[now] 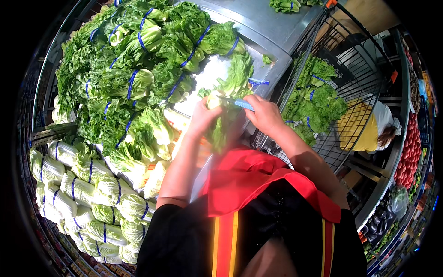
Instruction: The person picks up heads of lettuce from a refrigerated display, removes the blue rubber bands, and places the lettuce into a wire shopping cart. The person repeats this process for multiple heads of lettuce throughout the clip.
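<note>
My left hand (204,118) grips a head of leafy green lettuce (218,135) near its pale cut base, which faces up. In my right hand (265,115) is a small knife with a light blue handle (244,104). Its blade points left and reaches the lettuce base; whether it is cutting in cannot be made out. Just beyond my hands, another green lettuce (238,71) lies on the display. A loose blue band (259,82) rests on the metal ledge to its right.
Banded lettuces (138,76) are heaped at the left, with banded napa cabbages (79,187) below them. A wire shopping cart (360,91) at the right holds banded lettuces (316,100). Beyond it is a person in yellow (356,124). A leaf scrap (266,59) lies on the metal counter (242,17).
</note>
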